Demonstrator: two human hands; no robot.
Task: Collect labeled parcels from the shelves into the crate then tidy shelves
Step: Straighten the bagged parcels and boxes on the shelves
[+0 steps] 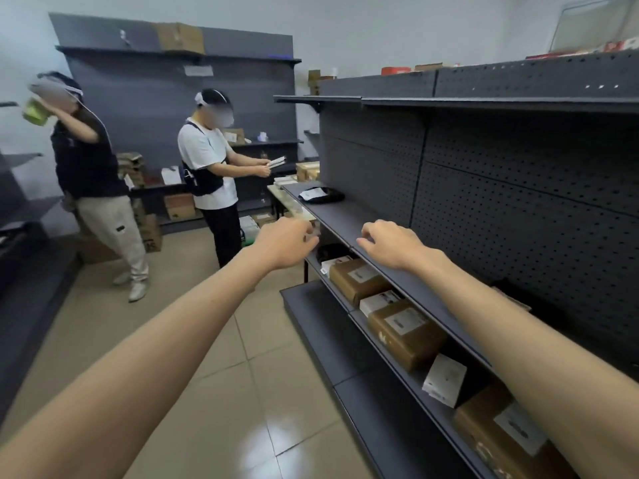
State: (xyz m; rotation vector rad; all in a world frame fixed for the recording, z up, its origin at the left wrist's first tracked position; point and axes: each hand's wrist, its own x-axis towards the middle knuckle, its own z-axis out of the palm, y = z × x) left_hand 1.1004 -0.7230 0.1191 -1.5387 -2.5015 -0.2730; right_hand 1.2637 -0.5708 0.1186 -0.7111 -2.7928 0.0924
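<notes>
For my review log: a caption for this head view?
Both bare hands, left and right, reach empty towards the black labelled parcel bag on the dark metal shelf.

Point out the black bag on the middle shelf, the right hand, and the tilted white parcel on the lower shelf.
black bag (328, 197): head view, dark body beside its white label.
right hand (390, 245): head view, back of hand.
tilted white parcel (444, 379): head view, white front face.

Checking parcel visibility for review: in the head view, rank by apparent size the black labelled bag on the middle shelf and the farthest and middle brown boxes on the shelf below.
1. Middle brown box.
2. Farthest brown box, though it is farther from the camera, so true size is unsure.
3. Black labelled bag, farthest away, so also unsure.
</notes>
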